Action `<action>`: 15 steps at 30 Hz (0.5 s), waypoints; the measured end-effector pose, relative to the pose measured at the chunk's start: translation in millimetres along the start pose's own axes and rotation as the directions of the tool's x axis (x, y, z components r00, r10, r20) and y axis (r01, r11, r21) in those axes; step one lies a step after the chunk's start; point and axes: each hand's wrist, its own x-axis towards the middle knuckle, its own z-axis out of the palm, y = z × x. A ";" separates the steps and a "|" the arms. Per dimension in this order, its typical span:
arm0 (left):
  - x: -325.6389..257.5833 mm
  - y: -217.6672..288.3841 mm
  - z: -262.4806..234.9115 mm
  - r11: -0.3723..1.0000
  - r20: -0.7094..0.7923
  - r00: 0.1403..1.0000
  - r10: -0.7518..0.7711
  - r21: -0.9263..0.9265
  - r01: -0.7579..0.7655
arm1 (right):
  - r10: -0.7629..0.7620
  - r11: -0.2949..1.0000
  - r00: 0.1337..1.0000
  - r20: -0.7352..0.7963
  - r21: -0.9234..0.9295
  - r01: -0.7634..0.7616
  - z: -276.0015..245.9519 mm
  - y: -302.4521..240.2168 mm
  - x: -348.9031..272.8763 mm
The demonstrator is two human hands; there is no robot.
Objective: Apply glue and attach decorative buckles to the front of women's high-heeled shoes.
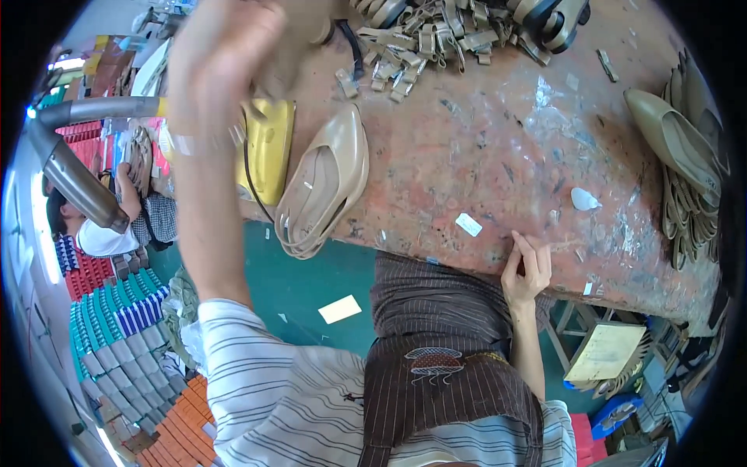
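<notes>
My left hand [222, 58] is raised at the upper left, over the far left part of the bench, and smeared by motion. A blurred beige shape [288, 50] lies right beside it; whether the hand holds it cannot be made out. Below that hand are a yellow moulded block [274, 152] and a beige pointed-toe slingback shoe [354, 148], whose strap end hangs over the near bench edge. My right hand [530, 263] rests on the near edge with its fingers loosely bent and apart, holding nothing. A small white sticker [468, 225] lies close to it.
Several beige strap pieces [436, 35] are heaped at the back of the worn bench [443, 156], beside dark-soled shoes [548, 23]. Stacked beige shoes [673, 144] stand at the right. A grey metal pipe [82, 183] and a co-worker [105, 233] are at the left.
</notes>
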 end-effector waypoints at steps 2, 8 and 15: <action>5.1 46.6 -5.1 0.941 -0.292 0.941 0.169 0.331 -0.067 | -0.020 0.999 1.000 -0.017 0.031 0.021 -2.0 -5.0 3.5; -67.6 -26.9 -91.4 -0.347 0.276 0.899 0.339 0.925 -0.153 | 0.131 0.986 0.984 -0.122 0.120 -0.116 -11.4 -0.8 1.5; -162.8 -101.8 -110.3 -0.410 -0.278 0.938 0.208 0.846 0.342 | 0.461 0.879 0.818 -0.343 0.302 -0.369 -33.3 38.9 24.6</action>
